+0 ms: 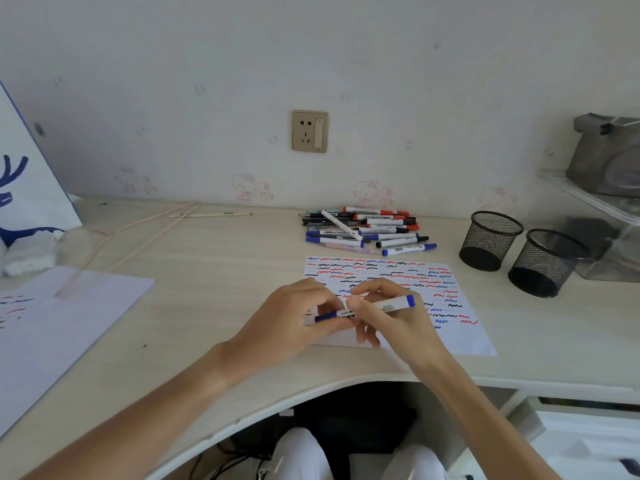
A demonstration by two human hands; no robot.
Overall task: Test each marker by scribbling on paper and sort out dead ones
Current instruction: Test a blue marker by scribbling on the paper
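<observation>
Over the near half of the scribbled paper [446,289], a blue marker [388,307] is being held level between both hands, its blue end cap pointing right and its blue cap pointing left. Left hand [294,320] is curling its fingers around the capped end; right hand [391,317] is pinching the white barrel with thumb and forefinger, the other fingers folding beneath. Whether the cap is seated or parting from the barrel cannot be told.

Red, blue and black wavy lines are covering most of the sheet, which is lying flat on the pale desk [207,271]. Just beyond its far edge, a pile of markers [367,230] is resting near the wall. Two black mesh cups [490,240] are standing upright to the right, close together. A second sheet [69,323] bearing a few scribbles is lying well apart at the left.
</observation>
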